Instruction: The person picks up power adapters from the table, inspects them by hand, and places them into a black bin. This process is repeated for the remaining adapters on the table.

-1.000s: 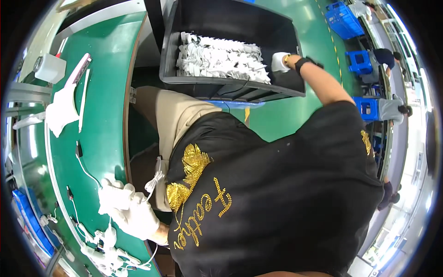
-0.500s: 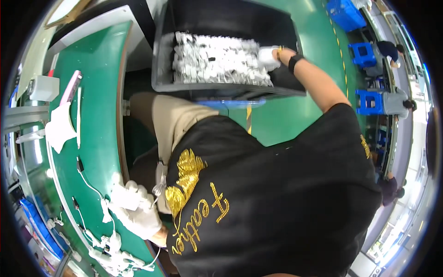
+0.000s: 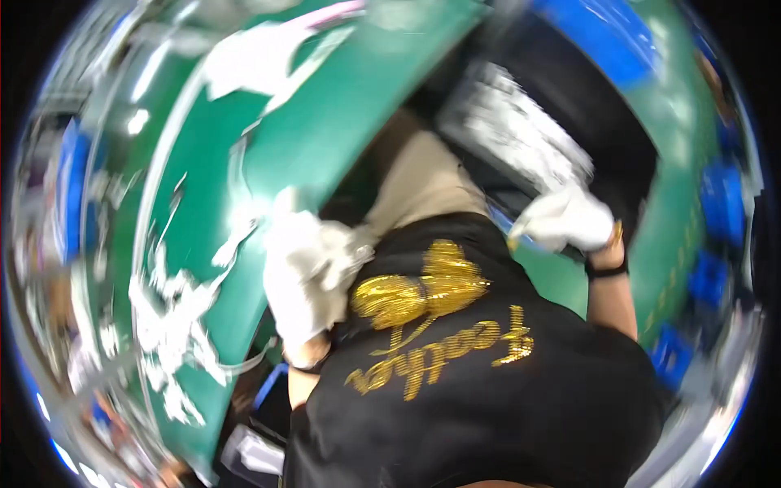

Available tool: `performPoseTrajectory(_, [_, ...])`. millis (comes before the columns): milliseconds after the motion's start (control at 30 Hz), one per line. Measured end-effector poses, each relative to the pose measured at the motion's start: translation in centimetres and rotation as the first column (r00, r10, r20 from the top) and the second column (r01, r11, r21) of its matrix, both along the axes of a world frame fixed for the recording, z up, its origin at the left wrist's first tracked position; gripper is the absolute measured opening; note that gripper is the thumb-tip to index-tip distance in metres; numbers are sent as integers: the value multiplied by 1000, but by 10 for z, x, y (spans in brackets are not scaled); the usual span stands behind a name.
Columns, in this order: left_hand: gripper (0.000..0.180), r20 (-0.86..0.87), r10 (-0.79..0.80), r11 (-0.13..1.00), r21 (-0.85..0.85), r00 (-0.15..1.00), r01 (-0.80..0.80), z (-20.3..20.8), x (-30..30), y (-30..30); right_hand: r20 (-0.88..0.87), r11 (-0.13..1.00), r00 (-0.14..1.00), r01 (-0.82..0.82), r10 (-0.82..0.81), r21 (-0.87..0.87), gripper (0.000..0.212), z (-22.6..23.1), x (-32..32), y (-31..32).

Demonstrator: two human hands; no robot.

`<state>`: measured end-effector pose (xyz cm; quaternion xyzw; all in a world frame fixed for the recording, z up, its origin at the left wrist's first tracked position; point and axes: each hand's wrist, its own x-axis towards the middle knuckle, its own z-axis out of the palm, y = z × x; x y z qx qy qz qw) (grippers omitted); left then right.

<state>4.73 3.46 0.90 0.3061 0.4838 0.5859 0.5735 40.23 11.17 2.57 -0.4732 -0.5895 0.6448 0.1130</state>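
Observation:
My left hand (image 3: 301,272), in a white glove, is at the near edge of the green table (image 3: 317,154), closed around a white corded piece (image 3: 348,250). Blur hides that piece's exact kind. My right hand (image 3: 565,218), also gloved in white, hovers at the near rim of a black bin (image 3: 614,106). Its fingers are smeared by motion, so I cannot make out whether anything is in them. Inside the bin lies a heap of small white pieces (image 3: 521,122). A tangle of white cords and plugs (image 3: 175,317) lies on the table, left of my left hand.
A white cloth-like item (image 3: 252,61) and a pink strip (image 3: 333,11) lie on the far part of the table. Another dark container (image 3: 252,443) with something white stands at the lower left. Blue stools (image 3: 722,199) line the right side beyond the green floor.
My right hand has come from inside the bin back to its near rim, closer to my body. The view has turned, shifting bin and table. The left hand still holds the white piece.

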Motion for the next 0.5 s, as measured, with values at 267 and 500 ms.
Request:
performPoseTrajectory(267, [75, -57, 199, 979, -21, 978, -201, 20, -18, -43, 123, 419, 961, -221, 248, 881, 25, 5, -163, 32])
performPoseTrajectory(500, [76, -18, 637, 759, 191, 771, -623, 19, -63, -114, 24, 162, 761, -169, 649, 972, 45, 33, -369, 1])
